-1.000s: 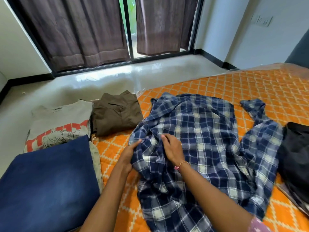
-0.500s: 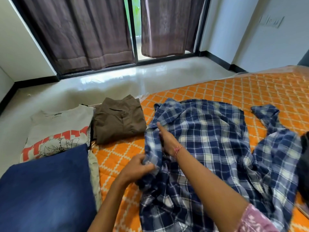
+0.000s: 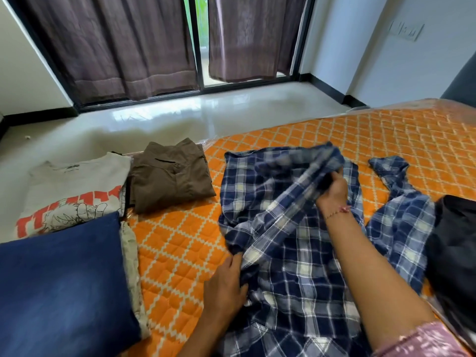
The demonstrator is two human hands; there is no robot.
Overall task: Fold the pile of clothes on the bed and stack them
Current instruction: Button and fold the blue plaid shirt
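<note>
Taking the blue plaid shirt as the landmark and reading from the left: farthest to its left lies a folded dark blue denim garment at the near corner of the bed, resting partly on a folded cream T-shirt with red print. Between that T-shirt and the plaid shirt sits a folded brown shirt, just beside the plaid shirt's far left edge but apart from it. The plaid shirt itself lies spread and rumpled across the orange quilted bed in the middle of the view. At its near left edge the left hand has its fingers curled round a bunch of the cloth. Farther over, near the shirt's far edge, the right hand has its grip closed on a lifted band of fabric, drawn taut between the two hands; which part of the shirt this is I cannot tell. One sleeve trails off to the right, and beyond it lies a dark unfolded garment. The step in hand looks like folding one side of the plaid shirt inward. The next move would call for laying that band flat, smoothing it, then bringing in the right sleeve.
</note>
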